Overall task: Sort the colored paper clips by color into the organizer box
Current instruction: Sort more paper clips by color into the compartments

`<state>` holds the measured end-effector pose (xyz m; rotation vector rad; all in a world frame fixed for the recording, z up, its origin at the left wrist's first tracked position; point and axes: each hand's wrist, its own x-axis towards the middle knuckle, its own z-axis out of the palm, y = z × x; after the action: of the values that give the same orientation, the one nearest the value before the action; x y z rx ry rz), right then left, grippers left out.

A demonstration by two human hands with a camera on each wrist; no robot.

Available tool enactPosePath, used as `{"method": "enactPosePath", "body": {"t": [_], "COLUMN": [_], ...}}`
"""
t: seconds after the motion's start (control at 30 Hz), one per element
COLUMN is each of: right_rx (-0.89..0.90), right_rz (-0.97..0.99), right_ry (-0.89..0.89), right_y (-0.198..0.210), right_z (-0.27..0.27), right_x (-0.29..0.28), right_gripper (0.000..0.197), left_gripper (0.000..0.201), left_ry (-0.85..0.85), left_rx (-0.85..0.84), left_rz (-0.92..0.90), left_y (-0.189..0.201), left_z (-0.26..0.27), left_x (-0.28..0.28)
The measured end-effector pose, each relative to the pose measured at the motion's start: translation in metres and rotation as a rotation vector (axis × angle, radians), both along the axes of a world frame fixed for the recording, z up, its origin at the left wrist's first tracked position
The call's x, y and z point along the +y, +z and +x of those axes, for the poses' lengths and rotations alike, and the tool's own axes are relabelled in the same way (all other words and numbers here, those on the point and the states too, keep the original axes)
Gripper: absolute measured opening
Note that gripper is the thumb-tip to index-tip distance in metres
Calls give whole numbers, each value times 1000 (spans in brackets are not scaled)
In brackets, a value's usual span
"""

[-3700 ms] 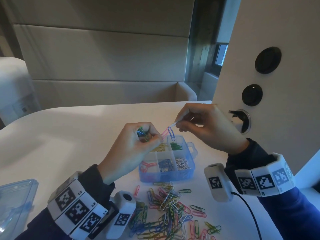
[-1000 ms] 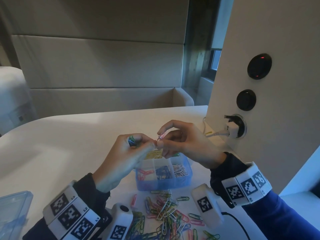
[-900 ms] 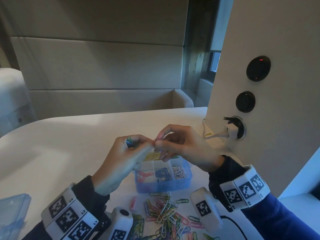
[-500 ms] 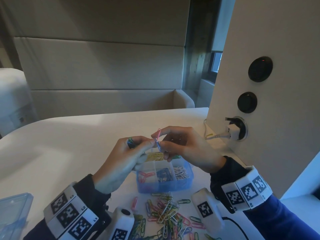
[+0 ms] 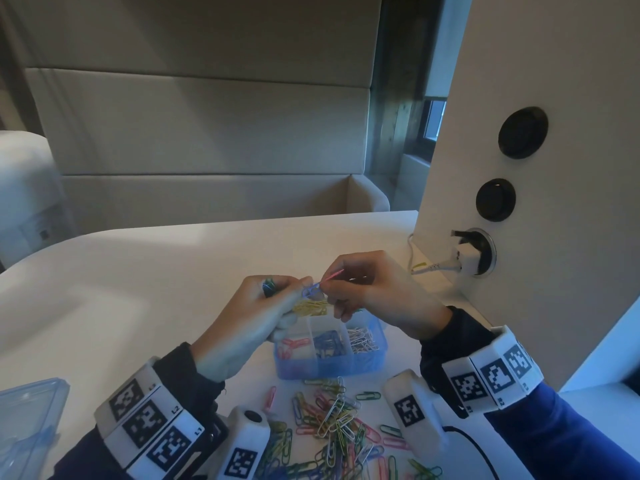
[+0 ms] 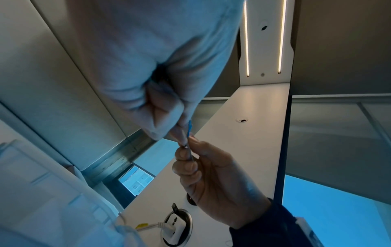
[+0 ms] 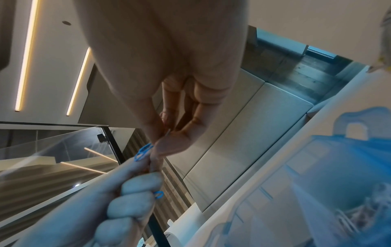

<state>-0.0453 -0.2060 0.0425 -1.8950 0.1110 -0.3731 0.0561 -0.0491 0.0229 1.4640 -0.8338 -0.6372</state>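
Both hands are raised above the blue organizer box (image 5: 346,367) and meet at the fingertips. My left hand (image 5: 306,285) pinches a blue paper clip (image 5: 310,292) and also grips a small bundle of clips (image 5: 268,287) in its fist. My right hand (image 5: 323,289) pinches a pink paper clip (image 5: 332,274) that touches the blue one. The left wrist view shows the blue clip (image 6: 189,127) between the two hands' fingertips. It shows again as the blue clip (image 7: 143,152) in the right wrist view. The box holds yellow clips (image 5: 310,308), pink clips (image 5: 292,344), blue clips (image 5: 327,341) and white clips (image 5: 362,339) in separate compartments.
A pile of loose mixed clips (image 5: 332,427) lies on the white table (image 5: 138,278) in front of the box. The box's clear lid (image 5: 24,427) sits at the near left. A white panel with a plugged-in charger (image 5: 464,261) rises at the right.
The hands have come together over the box since the oldest frame. In the last half second the pink clip has tipped from upright over to the right.
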Motion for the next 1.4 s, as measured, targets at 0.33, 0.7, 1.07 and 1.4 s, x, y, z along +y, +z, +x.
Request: {"method": "enactPosePath", "body": {"t": [0.33,0.7,1.07,1.4], "right_rx": [130,29,281,269], "right_rz": [80,215,-175,-286], "right_ry": [11,-60,-45,60], "right_y": [1,0,-11,-13], "right_z": [-1,1,4,16], "right_x": [-6,-12,-12,-6], "right_gripper": [14,19,18,34], "left_gripper": [33,31,25,26], "left_ry": [7,53,73,-38], "left_rx": [-74,-49,-155,-206], "left_rz": [25,59,51,128], "left_y": [-5,1,27,29], "left_z": [2,10,26,26], "left_x": [1,4,25,29]}}
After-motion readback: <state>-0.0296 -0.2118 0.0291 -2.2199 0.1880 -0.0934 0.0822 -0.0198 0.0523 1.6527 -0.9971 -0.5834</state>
